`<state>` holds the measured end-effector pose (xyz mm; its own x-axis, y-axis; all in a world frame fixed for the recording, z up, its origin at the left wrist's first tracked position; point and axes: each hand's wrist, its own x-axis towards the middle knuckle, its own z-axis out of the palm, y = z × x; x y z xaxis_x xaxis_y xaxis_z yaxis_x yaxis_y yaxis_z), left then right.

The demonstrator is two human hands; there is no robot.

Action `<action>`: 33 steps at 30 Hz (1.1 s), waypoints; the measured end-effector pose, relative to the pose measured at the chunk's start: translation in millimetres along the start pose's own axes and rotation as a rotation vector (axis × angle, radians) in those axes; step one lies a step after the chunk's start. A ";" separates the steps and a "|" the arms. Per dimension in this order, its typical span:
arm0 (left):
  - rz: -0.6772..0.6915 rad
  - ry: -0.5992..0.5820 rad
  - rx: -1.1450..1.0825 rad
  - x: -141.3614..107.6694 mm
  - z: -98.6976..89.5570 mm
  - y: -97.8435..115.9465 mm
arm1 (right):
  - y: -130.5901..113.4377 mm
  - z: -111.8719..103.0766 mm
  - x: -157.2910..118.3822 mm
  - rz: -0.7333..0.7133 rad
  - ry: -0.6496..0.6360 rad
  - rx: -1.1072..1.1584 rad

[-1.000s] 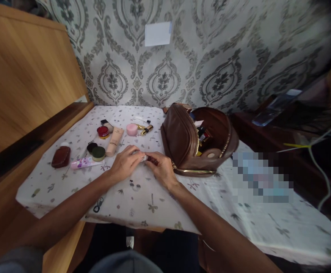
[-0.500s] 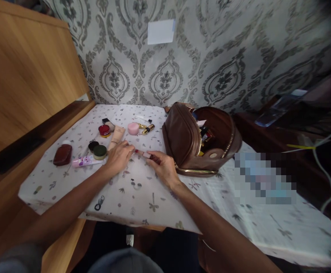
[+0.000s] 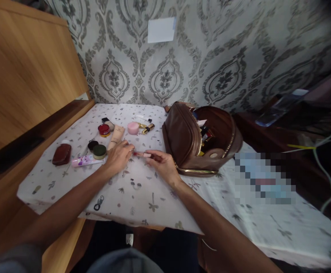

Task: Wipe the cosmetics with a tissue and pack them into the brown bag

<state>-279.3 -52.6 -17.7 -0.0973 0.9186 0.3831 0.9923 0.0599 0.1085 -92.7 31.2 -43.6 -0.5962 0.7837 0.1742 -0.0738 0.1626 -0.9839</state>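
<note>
A slim pinkish tube with a red end, which looks like a lip gloss tube [image 3: 141,153], lies level between my two hands above the cloth. My right hand [image 3: 163,165] pinches its pale end between thumb and fingers. My left hand [image 3: 120,157] is closed, fingertips bent at the red end; the exact grip there is too small to make out. Beside the left hand lie a beige squeeze tube [image 3: 116,135], a round jar with a dark green lid [image 3: 99,151] and a pink-purple tube [image 3: 84,161]. Right of my hands stands an unzipped brown cosmetic bag [image 3: 181,140] with several items inside.
Behind my hands are a pink round jar [image 3: 133,128], gold-and-black lipsticks [image 3: 148,129], a white brush [image 3: 143,118] and a red jar [image 3: 104,130]. A brown bottle [image 3: 62,154] lies at the left. A wooden cabinet [image 3: 34,57] borders the patterned tablecloth [image 3: 154,193].
My right hand has turned the lip gloss tube slightly, and its fingers have shifted toward the pale end. My left hand has hardly moved.
</note>
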 end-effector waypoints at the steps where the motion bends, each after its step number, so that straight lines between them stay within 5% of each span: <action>1: -0.002 0.000 -0.008 0.1 0.0 -0.1 | 1.2 0.0 0.4 0.014 -0.001 0.009; 9: 0.007 0.136 -0.132 -2.4 -2.2 0.9 | 5.1 0.5 -0.8 -0.009 0.035 -0.087; 16: 0.236 0.317 -0.255 -8.1 -6.2 27.6 | -5.0 0.9 -4.8 -0.137 0.029 -0.305; 22: 0.274 0.226 -0.144 -10.0 -2.3 30.1 | -8.4 0.9 -6.3 -0.193 0.018 -0.366; 33: 0.007 0.029 -0.002 -1.7 -0.4 3.3 | -6.0 -0.3 -4.3 -0.077 0.021 -0.169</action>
<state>-275.9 -54.1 -17.6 -0.0924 0.9073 0.4103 0.9928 0.0526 0.1075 -89.5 27.0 -38.4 -0.5770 0.7773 0.2510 0.0177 0.3191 -0.9476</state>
